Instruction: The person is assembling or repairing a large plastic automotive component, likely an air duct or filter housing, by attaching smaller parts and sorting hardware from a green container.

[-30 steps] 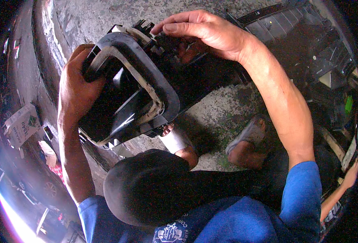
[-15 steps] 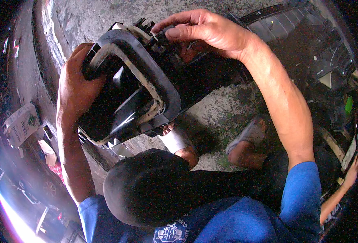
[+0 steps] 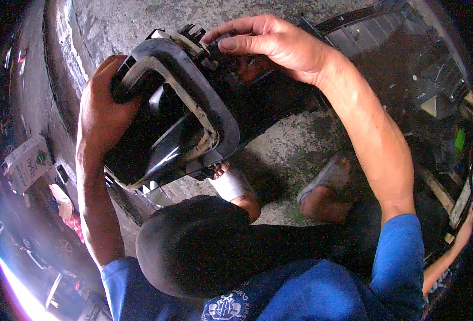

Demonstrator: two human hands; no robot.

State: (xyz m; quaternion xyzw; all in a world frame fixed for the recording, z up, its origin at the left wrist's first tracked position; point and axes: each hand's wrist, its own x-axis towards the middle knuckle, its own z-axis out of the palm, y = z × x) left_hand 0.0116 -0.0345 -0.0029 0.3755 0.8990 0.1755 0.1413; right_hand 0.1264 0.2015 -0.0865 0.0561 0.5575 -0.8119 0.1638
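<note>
A black plastic housing [image 3: 223, 115] is held up in front of me, tilted, above the floor and beyond my raised knee. Its rounded rectangular opening has a worn, dirty tan foam strip [image 3: 187, 99] along the rim. My left hand [image 3: 105, 101] wraps around the housing's left side, the fingertips hidden behind it. At the far edge, the thumb and forefinger of my right hand [image 3: 266, 45] close around a small dark fitting [image 3: 211, 53] on the housing. Shadow covers the other fingers of that hand, and the fitting's exact shape is unclear.
Beneath lies a rough, stained concrete floor [image 3: 279, 144], where two feet in light footwear [image 3: 231, 184] show. A printed carton [image 3: 29, 163] sits at left. Dark plastic parts [image 3: 434, 85] crowd the right, near a wooden strip [image 3: 437, 187]. Another person's arm [image 3: 450, 254] shows at lower right.
Both hands keep their hold on the housing, almost unmoved. My right wrist has shifted very slightly.
</note>
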